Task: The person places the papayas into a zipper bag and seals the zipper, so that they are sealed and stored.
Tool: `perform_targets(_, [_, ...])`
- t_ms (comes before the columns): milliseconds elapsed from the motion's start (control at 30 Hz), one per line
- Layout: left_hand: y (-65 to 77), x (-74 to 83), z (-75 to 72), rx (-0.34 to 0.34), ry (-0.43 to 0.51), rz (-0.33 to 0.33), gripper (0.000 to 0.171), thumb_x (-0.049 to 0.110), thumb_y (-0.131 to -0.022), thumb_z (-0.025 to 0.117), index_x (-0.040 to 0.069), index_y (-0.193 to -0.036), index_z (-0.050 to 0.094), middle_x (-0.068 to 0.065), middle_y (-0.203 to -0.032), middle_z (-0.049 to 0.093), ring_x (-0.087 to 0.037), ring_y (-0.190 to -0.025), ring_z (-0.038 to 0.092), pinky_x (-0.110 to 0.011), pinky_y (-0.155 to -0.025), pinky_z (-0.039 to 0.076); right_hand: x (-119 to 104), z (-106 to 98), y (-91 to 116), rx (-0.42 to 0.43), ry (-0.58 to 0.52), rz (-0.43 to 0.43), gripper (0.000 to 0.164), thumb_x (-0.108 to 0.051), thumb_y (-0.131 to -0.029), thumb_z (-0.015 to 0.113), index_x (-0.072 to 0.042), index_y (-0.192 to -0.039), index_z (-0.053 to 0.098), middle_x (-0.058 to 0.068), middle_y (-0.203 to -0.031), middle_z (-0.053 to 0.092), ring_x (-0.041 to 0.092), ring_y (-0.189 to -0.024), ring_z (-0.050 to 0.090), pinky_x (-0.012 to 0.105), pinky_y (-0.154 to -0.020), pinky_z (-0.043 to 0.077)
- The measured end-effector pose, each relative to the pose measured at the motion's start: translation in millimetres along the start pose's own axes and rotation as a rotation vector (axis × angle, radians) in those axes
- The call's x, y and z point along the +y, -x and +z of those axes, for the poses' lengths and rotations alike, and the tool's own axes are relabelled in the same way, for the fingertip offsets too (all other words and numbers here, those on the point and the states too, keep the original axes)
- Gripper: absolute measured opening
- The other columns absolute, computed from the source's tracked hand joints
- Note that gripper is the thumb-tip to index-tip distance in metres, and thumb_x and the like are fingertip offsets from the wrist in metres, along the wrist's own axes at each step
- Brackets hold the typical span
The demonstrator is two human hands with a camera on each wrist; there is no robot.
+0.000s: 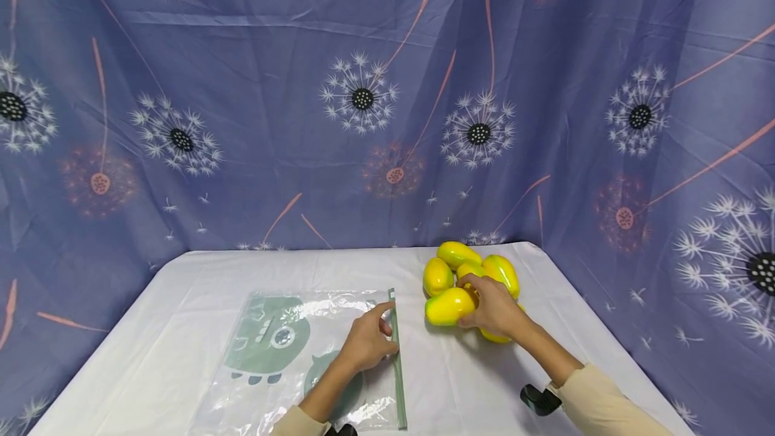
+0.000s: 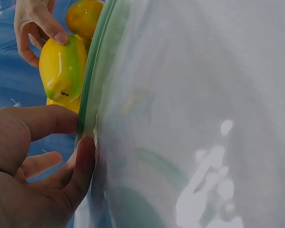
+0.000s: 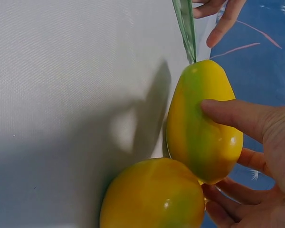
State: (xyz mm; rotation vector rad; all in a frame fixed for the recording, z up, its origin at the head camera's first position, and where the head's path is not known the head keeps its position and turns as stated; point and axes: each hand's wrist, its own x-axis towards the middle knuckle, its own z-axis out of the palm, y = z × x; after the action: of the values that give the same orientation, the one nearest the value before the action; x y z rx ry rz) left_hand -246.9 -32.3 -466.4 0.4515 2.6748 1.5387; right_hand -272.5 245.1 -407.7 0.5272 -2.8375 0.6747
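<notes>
A clear zip bag (image 1: 284, 389) with green monster prints lies flat on the table. My left hand (image 1: 366, 342) pinches its green zip edge (image 2: 92, 71), finger and thumb at the strip. To the right, my right hand (image 1: 496, 308) holds a yellow-green mango (image 1: 447, 308) at the front of a cluster, thumb on one side and fingers around the other, as the right wrist view shows on the mango (image 3: 190, 137). A second mango (image 3: 152, 194) sits right beside it there. Part of the cluster is hidden behind the right hand.
Several more mangoes (image 1: 437, 277) are grouped at the back right of the white-covered table (image 1: 181, 301). A blue dandelion-print curtain (image 1: 272, 120) hangs behind the table and along both sides.
</notes>
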Motion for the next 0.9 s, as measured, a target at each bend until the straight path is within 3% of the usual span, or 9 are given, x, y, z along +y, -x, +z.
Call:
perform_targets(167, [-0.9, -2.2, -1.3, -0.005, 0.078, -0.037, 0.081, -0.014, -0.063, 0.070, -0.003, -0.142, 0.053, -0.015, -0.086, 0.065, -0.017, -0.050, 0.065, -0.027, -0.044, 0.053, -2.9, 0.4, -0.3, 0.018, 0.000, -0.018, 0.063, -0.022, -0.061, 0.097, -0.011, -0.115, 0.067, 0.003, -0.100, 0.069, 0.018, -0.086, 0.057, 0.037, -0.076, 0.047])
perform_targets(333, [-3.5, -2.0, -8.4, 0.007, 0.133, -0.071, 0.081, -0.012, -0.063, 0.067, -0.004, -0.142, 0.053, -0.016, -0.087, 0.065, -0.019, -0.051, 0.067, -0.030, -0.048, 0.057, -9.5, 1.9, -2.8, 0.016, -0.010, 0.000, 0.064, -0.025, -0.062, 0.096, -0.012, -0.117, 0.067, 0.003, -0.104, 0.068, 0.018, -0.089, 0.057, 0.036, -0.077, 0.047])
perform_targets(633, [-6.4, 2.4, -23.1, -0.017, 0.340, -0.154, 0.079, -0.012, -0.069, 0.067, -0.002, -0.146, 0.050, -0.021, -0.097, 0.060, -0.021, -0.052, 0.065, -0.041, -0.055, 0.062, -22.2, 10.0, -9.0, 0.032, -0.051, -0.029, 0.061, -0.025, -0.062, 0.095, -0.012, -0.115, 0.068, 0.000, -0.096, 0.065, 0.017, -0.089, 0.056, 0.035, -0.079, 0.048])
perform_targets(900, [-8.6, 6.6, -29.3, -0.019, 0.401, -0.176, 0.077, -0.012, -0.071, 0.067, 0.001, -0.146, 0.052, -0.022, -0.100, 0.058, -0.020, -0.056, 0.062, -0.041, -0.056, 0.062, -39.5, 14.0, -13.2, 0.022, -0.100, -0.058, 0.061, -0.027, -0.061, 0.095, -0.015, -0.113, 0.068, 0.002, -0.101, 0.067, 0.016, -0.088, 0.058, 0.032, -0.076, 0.049])
